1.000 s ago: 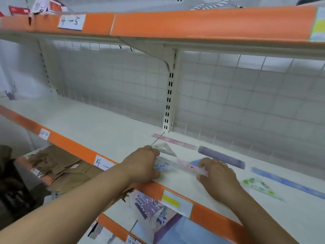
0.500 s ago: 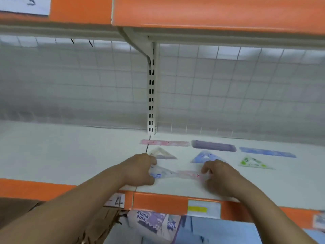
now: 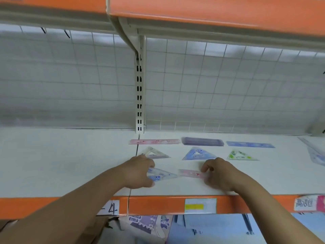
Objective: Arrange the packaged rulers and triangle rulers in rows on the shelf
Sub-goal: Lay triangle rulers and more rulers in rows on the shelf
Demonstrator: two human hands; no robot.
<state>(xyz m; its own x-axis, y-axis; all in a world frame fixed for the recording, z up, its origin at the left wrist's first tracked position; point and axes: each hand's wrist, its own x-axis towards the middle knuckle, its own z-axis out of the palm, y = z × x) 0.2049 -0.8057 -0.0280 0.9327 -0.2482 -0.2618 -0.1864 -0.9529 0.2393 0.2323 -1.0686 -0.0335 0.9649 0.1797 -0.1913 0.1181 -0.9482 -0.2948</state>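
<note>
On the white shelf [image 3: 70, 164], three long rulers [image 3: 249, 144] lie in a far row, with three triangle rulers [image 3: 198, 154] just nearer. Near the front edge, the left hand [image 3: 139, 171] pinches a clear triangle ruler [image 3: 163, 175] with blue marks, and the right hand [image 3: 218, 173] pinches a pink ruler [image 3: 190, 173].

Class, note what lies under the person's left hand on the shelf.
A clear triangle ruler with blue print pokes out rightward from under the left hand, on the white shelf. The hand covers its left end, so that part cannot be seen.
</note>
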